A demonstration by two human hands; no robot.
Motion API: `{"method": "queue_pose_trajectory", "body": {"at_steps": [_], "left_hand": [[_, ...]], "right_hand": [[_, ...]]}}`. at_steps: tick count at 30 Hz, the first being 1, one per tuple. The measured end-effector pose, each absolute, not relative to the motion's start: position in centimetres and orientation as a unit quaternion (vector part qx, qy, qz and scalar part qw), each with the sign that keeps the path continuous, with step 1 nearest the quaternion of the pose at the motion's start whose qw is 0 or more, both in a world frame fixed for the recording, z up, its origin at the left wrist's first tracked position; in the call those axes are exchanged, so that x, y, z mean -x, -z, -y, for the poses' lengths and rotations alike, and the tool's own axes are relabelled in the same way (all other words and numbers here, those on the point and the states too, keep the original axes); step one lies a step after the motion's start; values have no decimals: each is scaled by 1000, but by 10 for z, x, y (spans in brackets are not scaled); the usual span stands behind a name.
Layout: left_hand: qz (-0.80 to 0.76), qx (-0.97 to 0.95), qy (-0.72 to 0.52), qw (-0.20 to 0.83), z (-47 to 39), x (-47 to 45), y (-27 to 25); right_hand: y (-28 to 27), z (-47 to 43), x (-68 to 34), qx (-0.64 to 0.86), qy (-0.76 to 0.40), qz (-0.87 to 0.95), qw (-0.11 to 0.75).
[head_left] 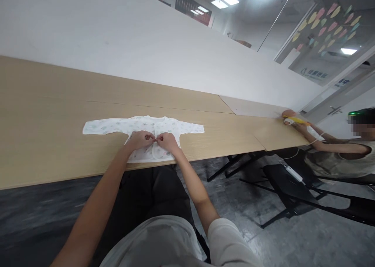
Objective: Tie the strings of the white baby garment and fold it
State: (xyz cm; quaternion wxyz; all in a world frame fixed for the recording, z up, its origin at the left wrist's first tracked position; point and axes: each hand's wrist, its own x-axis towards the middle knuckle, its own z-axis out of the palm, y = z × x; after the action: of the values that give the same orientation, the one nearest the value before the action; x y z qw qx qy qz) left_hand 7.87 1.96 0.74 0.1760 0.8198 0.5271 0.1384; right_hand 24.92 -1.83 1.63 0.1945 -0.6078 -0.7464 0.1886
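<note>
A white baby shirt (143, 123) with small printed figures lies spread on the wooden table, both long sleeves stretched out sideways. Its front opening runs down the middle. My left hand (142, 139) and my right hand (167, 141) meet over that opening at chest height, fingertips almost touching. Each hand pinches an edge of the shirt between thumb and fingers. Whatever fastener may be between the fingertips is too small to make out. The lower hem reaches the table's front edge.
The long wooden table (58, 150) runs along a white wall (117, 44). Far right, a seated person (340, 153) handles a doll (290, 114) with yellow cloth at the table. Black folding chairs (290, 189) stand below, one bearing a white power strip (293, 173).
</note>
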Motion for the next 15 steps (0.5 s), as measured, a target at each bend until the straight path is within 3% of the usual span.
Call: {"method": "queue_pose_trajectory", "body": {"at_steps": [6, 15], "left_hand": [[-531, -818, -124, 183, -16, -81, -11], [-524, -815, -133, 210, -14, -78, -8]], "right_hand": [[-17, 28, -245, 624, -173, 739, 186], [-23, 21, -246, 654, -255, 694, 159]]}}
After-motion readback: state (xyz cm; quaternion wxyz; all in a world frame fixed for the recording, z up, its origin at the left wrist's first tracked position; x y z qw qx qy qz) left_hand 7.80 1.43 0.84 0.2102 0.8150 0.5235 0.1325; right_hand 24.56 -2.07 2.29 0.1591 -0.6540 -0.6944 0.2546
